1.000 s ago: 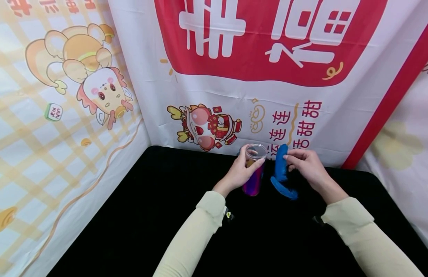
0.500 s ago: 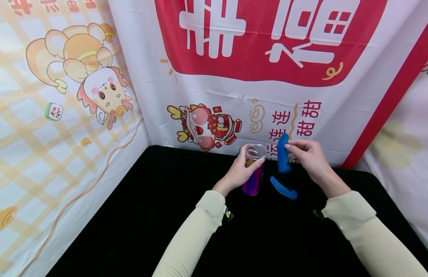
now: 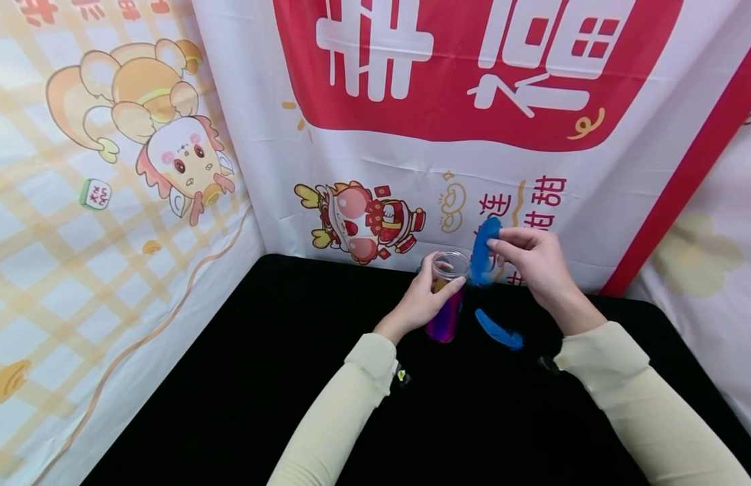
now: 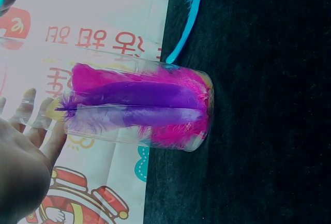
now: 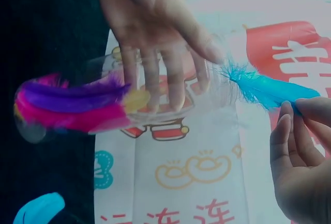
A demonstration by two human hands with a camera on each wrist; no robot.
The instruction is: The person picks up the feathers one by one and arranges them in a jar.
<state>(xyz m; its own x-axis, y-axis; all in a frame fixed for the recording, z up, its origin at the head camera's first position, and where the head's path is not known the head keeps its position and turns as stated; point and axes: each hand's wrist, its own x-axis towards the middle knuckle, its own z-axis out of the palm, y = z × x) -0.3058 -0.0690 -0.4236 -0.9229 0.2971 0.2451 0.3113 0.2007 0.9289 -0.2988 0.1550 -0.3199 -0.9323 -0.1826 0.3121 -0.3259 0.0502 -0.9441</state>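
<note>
My left hand (image 3: 425,297) grips a clear cylindrical jar (image 4: 98,136) near its top. Pink and purple feathers (image 4: 139,94) lie inside the jar, along with a bit of yellow. Between thumb and fingertips, my right hand (image 3: 533,263) pinches a blue feather (image 3: 483,251), its fluffy end hanging down. In the right wrist view that blue feather (image 5: 274,88) has its fluffy end right at the jar's open rim. A second blue feather (image 3: 498,329) lies on the black table, to the right of the jar.
A black cloth covers the table (image 3: 278,351). Behind it hangs a white and red printed cloth (image 3: 363,155), and a yellow-checked printed cloth (image 3: 108,270) hangs at the left.
My right hand has raised the blue feather and carried it left toward the jar's mouth. The left hand and jar have stayed in place, as has the feather on the table.
</note>
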